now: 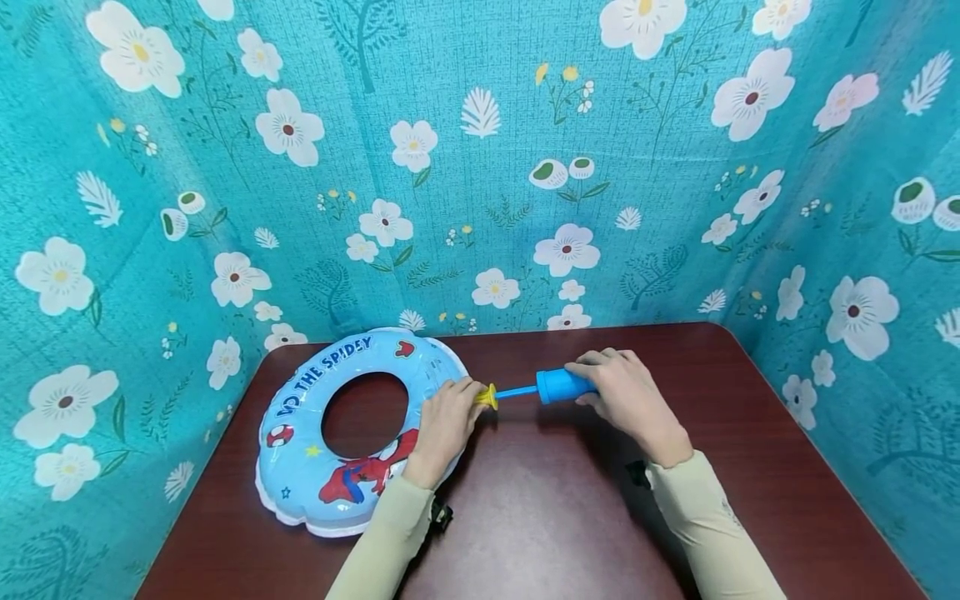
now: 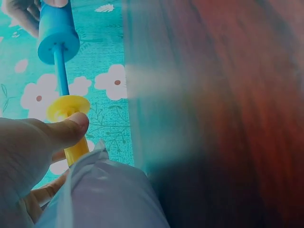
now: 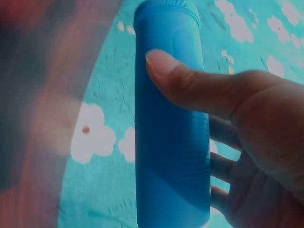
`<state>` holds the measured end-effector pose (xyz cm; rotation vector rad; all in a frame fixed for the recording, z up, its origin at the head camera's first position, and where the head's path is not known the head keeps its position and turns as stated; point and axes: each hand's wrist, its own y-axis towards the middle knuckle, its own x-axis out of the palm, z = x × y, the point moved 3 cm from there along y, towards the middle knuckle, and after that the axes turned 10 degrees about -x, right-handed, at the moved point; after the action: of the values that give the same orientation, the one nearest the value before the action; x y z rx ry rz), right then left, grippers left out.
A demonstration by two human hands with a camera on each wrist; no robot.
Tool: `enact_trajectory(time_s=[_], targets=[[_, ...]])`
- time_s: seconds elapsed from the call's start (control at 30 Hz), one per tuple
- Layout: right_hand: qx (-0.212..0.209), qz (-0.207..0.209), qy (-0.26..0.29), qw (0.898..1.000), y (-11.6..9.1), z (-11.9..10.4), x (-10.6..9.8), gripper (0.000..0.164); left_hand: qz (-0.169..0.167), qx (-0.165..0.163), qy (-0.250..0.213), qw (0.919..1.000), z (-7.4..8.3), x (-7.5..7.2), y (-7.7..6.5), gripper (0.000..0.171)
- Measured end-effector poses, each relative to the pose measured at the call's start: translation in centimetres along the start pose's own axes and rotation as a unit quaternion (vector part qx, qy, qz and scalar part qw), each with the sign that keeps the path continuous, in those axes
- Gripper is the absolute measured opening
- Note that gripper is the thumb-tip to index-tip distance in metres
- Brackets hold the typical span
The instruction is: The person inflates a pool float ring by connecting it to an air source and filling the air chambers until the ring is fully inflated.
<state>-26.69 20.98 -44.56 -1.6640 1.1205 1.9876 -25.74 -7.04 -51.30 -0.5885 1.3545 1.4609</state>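
A blue hand air pump [image 3: 166, 128] lies sideways above the table, and my right hand [image 1: 618, 392] grips its barrel, thumb along one side. A thin blue rod [image 1: 517, 391] runs from the barrel to a yellow flanged end piece [image 2: 69, 108]. My left hand [image 1: 447, 421] pinches that yellow piece between thumb and fingers, at the right edge of a light blue inflatable swim ring [image 1: 300, 483]. The ring lies rounded out on the table, printed with red figures and lettering. In the left wrist view its pale edge [image 2: 109, 194] hides the yellow piece's lower end; whether it sits in a valve I cannot tell.
The dark red-brown wooden table [image 1: 525, 517] has rounded back corners. A teal flowered cloth [image 1: 480, 208] hangs behind it and along both sides. Small dark devices are at both wrists.
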Motion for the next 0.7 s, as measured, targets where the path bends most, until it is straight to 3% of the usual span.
enact_trajectory(time_s=[0.23, 0.43, 0.7], targets=[[-0.029, 0.033, -0.052, 0.998, 1.3, -3.0, 2.1, 0.056, 0.004, 0.006, -0.002, 1.0, 0.0, 0.2, -0.1, 0.02], [-0.035, 0.044, -0.063, 0.996, 1.8, -5.1, 3.8, 0.057, -0.005, 0.008, -0.004, 0.9999, 0.3, 0.2, -0.1, 0.022], [-0.023, 0.05, -0.031, 0.998, 1.8, -4.9, 3.9, 0.056, -0.003, 0.005, -0.001, 1.0, 0.3, 0.1, 0.0, 0.022]])
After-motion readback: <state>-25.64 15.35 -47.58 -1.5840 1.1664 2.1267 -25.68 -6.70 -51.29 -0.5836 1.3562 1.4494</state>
